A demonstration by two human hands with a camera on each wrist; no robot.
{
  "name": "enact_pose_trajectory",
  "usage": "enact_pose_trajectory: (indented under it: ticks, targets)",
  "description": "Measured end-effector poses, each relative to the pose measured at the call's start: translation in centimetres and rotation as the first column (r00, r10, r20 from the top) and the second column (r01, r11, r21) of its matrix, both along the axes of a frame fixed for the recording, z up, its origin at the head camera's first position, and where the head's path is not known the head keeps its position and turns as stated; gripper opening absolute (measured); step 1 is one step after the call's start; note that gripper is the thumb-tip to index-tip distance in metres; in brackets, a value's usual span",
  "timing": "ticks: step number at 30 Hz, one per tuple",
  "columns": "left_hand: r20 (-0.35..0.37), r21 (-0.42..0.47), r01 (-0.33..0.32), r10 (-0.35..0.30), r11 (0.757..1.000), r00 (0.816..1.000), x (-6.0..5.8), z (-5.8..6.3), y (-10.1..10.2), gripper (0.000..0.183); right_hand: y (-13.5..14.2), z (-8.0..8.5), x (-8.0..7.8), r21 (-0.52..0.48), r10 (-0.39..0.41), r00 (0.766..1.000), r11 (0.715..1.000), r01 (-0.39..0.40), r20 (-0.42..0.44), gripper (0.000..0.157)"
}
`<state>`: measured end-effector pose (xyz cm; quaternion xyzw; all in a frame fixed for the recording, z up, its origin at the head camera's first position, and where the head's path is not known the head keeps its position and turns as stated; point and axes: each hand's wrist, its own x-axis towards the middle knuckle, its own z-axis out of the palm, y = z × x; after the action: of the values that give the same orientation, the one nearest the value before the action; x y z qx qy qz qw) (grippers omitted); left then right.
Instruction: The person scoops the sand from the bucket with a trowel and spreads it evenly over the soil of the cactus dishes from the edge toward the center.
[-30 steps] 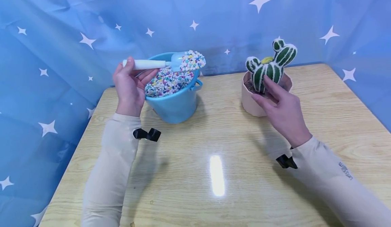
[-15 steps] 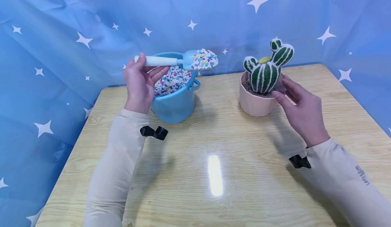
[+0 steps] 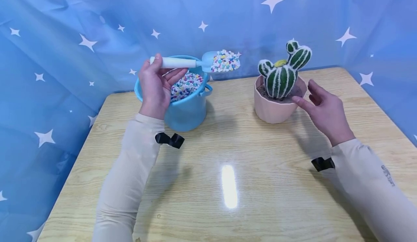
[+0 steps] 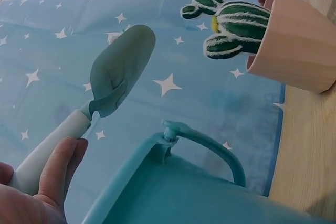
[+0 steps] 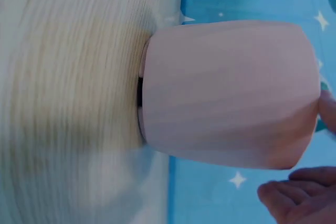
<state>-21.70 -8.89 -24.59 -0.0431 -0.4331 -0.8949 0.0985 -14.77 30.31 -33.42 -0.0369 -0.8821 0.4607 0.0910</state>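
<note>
My left hand [image 3: 157,86] holds a small toy shovel by its white handle [image 3: 179,62], above the right part of a light blue bucket [image 3: 186,115]. Small multicoloured pellets [image 3: 225,61] are heaped on the shovel's blue blade, which reaches past the bucket's rim; the left wrist view shows the blade's underside [image 4: 123,69]. A green cactus [image 3: 281,81] with white ridges stands in a pink pot [image 3: 273,110]. At the pot's right side is my right hand [image 3: 327,113], its thumb right at the rim and its fingers spread apart from the thumb.
More pellets [image 3: 187,84] fill the bucket, whose handle [image 3: 206,90] juts out to the right. Bucket and pot stand near the back of a wooden table [image 3: 260,184]. Behind it hangs a blue cloth [image 3: 228,14] with white stars.
The left hand has moved right with the loaded shovel, from over the bucket toward the pot. The right hand has drawn back from the front of the cactus to the pot's right rim.
</note>
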Motion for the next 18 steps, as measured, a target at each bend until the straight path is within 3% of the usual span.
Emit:
enact_pose_trajectory:
  ticks: [5,12,18]
  targets:
    - [0.008,0.013,-0.026,0.026,1.000,1.000,0.7,-0.1,0.6,0.017,0.6,0.0,-0.6,-0.023,0.065,0.997,0.998,-0.064,0.032,0.081]
    - [-0.008,0.004,-0.030,0.030,1.000,1.000,1.5,-0.3,1.8,0.016,1.4,0.9,-0.8,0.031,0.107,0.992,0.994,-0.109,0.062,0.088]
    - [-0.001,-0.016,-0.039,0.039,0.999,0.999,2.2,-0.7,3.2,0.016,2.7,1.4,-2.2,0.009,0.252,0.961,0.967,-0.254,0.112,0.092]
